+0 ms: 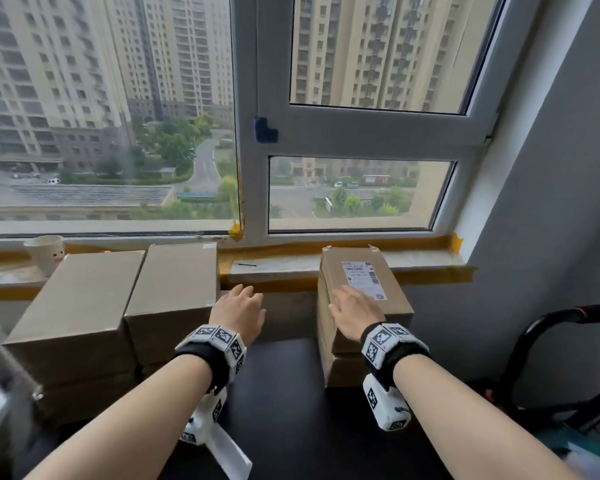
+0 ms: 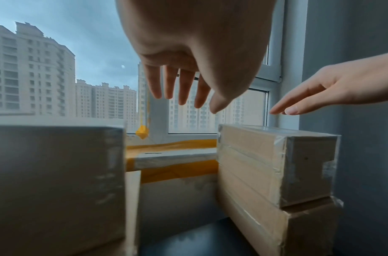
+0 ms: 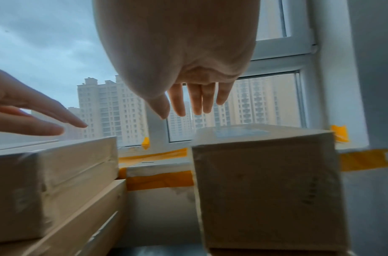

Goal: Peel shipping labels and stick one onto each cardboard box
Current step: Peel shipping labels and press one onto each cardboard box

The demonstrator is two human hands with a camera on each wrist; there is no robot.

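Note:
A cardboard box (image 1: 364, 306) with a white shipping label (image 1: 362, 279) on its top sits on the right stack. Two plain cardboard boxes (image 1: 84, 299) (image 1: 174, 289) top the left stack. My right hand (image 1: 350, 306) hovers open just above the labelled box's near left part, fingers straight, holding nothing. My left hand (image 1: 243, 303) hangs open over the gap between the stacks, also holding nothing. The left wrist view shows my left hand's fingers (image 2: 182, 86) spread, with my right hand (image 2: 319, 97) a little above the right box (image 2: 254, 164). In the right wrist view my right hand (image 3: 195, 98) is over the labelled box (image 3: 265, 181).
The stacks stand on a black table (image 1: 284, 393) against a windowsill (image 1: 278, 268) edged with yellow tape. A white cup (image 1: 45, 252) stands on the sill at the left. A white sheet (image 1: 231, 452) lies under my left wrist. A black and red frame (image 1: 551, 341) is at the right.

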